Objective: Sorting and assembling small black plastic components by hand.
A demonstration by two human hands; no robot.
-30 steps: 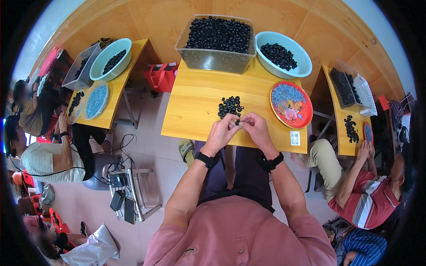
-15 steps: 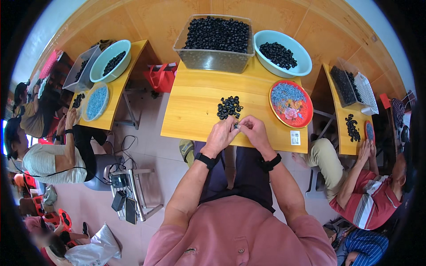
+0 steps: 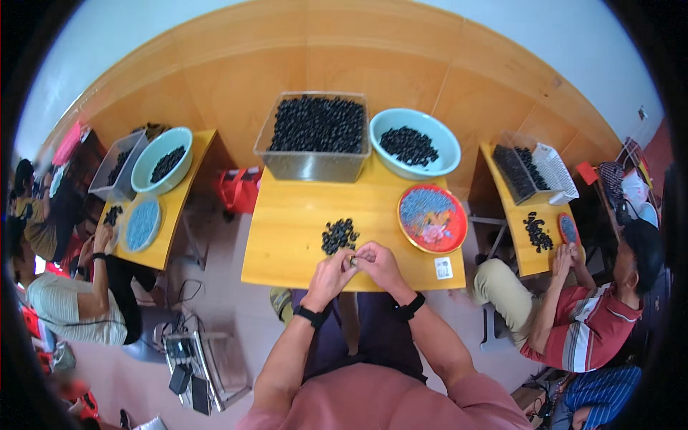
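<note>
My left hand (image 3: 331, 278) and my right hand (image 3: 383, 267) meet at the table's near edge, fingers closed in a pinch. Between the fingertips is a small black ring-like part (image 3: 353, 261), mostly hidden. Whether my right fingers also hold a tiny blue piece is too small to tell. Just beyond my hands lies a loose pile of small black parts (image 3: 339, 235). To the right of it sits a round red tray (image 3: 459, 233) with a flower print, with many tiny blue-grey pieces (image 3: 424, 204) toward its far side.
A clear bin (image 3: 308, 166) and a turquoise basin (image 3: 430, 172), both holding black parts, stand at the table's (image 3: 287, 229) back. A white label (image 3: 443, 268) is near its right corner. People work at side tables left and right. A metal stool (image 3: 215, 373) with devices stands at left.
The view has tilted up and shifted, so the table and its contents appear lower and farther left. My hands stay together, pinching the small part beside the pile.
</note>
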